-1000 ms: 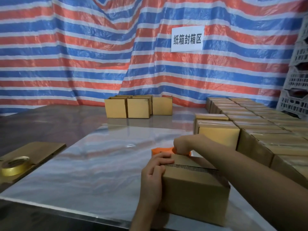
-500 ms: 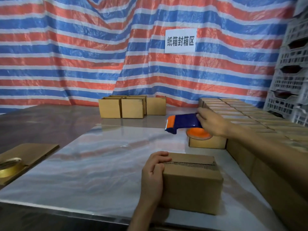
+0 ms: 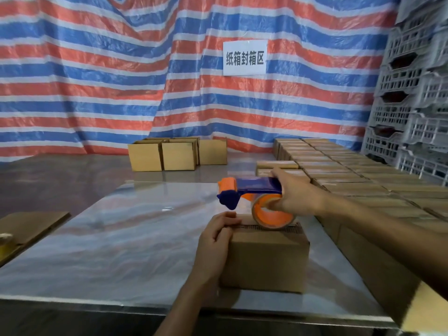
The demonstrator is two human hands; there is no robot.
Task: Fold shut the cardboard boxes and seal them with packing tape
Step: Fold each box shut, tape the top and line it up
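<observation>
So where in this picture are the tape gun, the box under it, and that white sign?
tape gun [image 3: 257,186]: head view, on its blue body.
box [image 3: 266,260]: head view, on its front face.
sign [image 3: 244,58]: head view, on the middle of the white sheet.

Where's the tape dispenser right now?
Head view, right of centre: the tape dispenser is in the right hand, over the box the left hand holds.

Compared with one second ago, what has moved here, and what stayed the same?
The right hand, holding the blue and orange plastic tape dispenser, lifted it away from the small brown cardboard box, then brought it back down over the box's top seam. The left hand kept its grip on the box's left top edge; the box stayed put.
</observation>
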